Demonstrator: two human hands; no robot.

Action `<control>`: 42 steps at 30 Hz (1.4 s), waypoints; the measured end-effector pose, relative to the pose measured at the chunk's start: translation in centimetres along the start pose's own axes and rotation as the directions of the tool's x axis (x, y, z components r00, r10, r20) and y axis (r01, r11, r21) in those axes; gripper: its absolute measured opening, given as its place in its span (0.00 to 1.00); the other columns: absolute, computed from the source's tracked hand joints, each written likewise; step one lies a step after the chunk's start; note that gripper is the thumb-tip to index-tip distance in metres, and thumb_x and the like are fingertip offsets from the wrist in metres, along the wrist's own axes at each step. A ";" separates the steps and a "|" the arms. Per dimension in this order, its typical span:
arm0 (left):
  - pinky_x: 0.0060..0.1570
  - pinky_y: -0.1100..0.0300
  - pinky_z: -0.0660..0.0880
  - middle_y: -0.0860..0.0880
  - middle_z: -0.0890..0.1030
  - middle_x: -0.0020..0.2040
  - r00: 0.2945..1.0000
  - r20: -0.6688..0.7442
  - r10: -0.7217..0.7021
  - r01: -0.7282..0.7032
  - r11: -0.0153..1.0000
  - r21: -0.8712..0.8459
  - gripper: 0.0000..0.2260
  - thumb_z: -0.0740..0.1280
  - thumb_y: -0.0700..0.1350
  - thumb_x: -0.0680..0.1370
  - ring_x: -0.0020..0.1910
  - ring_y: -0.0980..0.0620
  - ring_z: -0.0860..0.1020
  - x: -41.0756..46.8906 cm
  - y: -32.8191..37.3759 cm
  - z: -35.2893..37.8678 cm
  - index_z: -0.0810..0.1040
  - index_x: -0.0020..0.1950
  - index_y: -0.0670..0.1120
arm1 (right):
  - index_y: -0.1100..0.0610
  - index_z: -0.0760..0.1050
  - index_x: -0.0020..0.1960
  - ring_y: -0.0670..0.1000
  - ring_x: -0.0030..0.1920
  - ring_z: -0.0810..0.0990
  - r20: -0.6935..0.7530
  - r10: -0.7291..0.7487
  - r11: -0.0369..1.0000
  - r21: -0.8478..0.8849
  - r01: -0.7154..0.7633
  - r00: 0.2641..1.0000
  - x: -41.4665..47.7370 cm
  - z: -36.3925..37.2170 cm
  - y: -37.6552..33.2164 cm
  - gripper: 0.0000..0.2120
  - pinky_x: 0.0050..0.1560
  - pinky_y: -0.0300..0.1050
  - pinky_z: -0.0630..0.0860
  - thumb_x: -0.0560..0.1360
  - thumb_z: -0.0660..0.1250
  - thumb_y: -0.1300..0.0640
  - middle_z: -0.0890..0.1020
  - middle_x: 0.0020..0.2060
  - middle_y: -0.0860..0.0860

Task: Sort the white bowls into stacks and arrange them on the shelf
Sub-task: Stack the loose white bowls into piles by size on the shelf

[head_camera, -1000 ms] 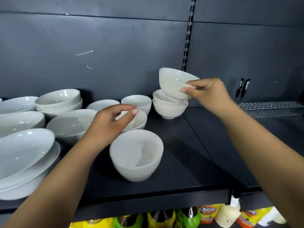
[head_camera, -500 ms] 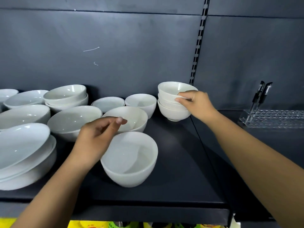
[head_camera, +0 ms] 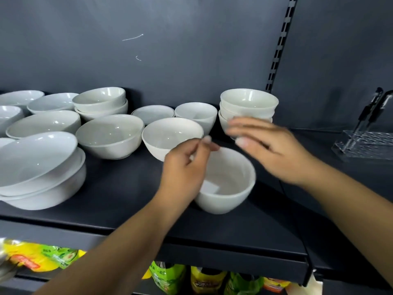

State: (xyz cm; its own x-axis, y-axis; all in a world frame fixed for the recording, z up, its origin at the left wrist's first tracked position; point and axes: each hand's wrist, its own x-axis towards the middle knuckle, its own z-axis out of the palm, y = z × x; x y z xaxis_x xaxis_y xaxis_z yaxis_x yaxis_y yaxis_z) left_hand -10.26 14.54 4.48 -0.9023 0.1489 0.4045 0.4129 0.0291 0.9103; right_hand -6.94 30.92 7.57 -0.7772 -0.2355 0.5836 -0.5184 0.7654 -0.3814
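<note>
Many white bowls sit on the dark shelf point(head_camera: 127, 199). Far left is a pile of big flat bowls point(head_camera: 38, 167). Behind it is a pile of two round bowls point(head_camera: 100, 103), with a wide bowl point(head_camera: 109, 135) in front of that pile and a middle bowl point(head_camera: 170, 135) next to the wide one. Then comes my left hand point(head_camera: 182, 167). Its fingers are loosely curled, with the thumb close to one finger, and I see nothing in it. It hangs over the left edge of the front bowl point(head_camera: 229, 182), which stands alone near the front of the shelf. Next is my right hand point(head_camera: 270, 150), blurry, with its fingers spread out and nothing in it, just in front of the pile of three small bowls point(head_camera: 248, 103) at the back. Far right stands a clear pen holder point(head_camera: 365, 143). I think that small pile is done for now and the front bowl is next. I would take it by its edge, find a pile of the same size, and set it down softly so nothing chips. Half a second ago my right hand was on the top bowl of the small pile. Now it has let go and come toward the front bowl. My left hand has slid right, over that bowl.
</note>
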 end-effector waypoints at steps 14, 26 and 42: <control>0.47 0.75 0.69 0.64 0.81 0.43 0.944 0.242 0.224 -0.288 0.917 0.277 0.12 0.60 0.57 0.72 0.44 0.68 0.78 -0.9 -1.8 -6.1 0.77 0.35 0.55 | 0.57 0.81 0.36 0.55 0.35 0.79 0.158 0.003 0.969 -0.246 0.037 0.987 -2.9 0.1 2.0 0.29 0.47 0.60 0.78 0.73 0.56 0.34 0.82 0.30 0.50; 0.43 0.83 0.61 0.54 0.82 0.45 0.972 0.219 0.086 -0.213 0.720 0.660 0.22 0.57 0.59 0.69 0.48 0.61 0.74 -0.8 -4.1 -12.8 0.81 0.47 0.45 | 0.55 0.79 0.54 0.45 0.54 0.75 0.241 0.045 0.974 -0.224 0.010 0.970 3.2 1.8 -4.5 0.22 0.55 0.38 0.67 0.69 0.64 0.41 0.81 0.53 0.49; 0.43 0.80 0.64 0.61 0.79 0.39 0.987 0.039 -0.155 0.127 0.910 0.394 0.08 0.63 0.47 0.77 0.38 0.72 0.74 -0.6 -3.9 -13.9 0.79 0.39 0.54 | 0.64 0.78 0.46 0.44 0.33 0.66 0.703 0.082 0.991 -0.131 0.016 0.707 16.9 12.6 -6.2 0.14 0.32 0.32 0.63 0.73 0.68 0.52 0.73 0.33 0.50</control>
State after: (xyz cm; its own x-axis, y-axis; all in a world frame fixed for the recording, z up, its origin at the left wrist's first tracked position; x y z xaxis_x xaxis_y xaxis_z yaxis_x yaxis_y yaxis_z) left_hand -13.07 0.63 1.89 -0.9498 0.1808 0.2552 0.3100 0.4347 0.8456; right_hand -21.33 14.63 10.76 -0.8423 -0.5249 -0.1224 -0.4793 0.8334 -0.2751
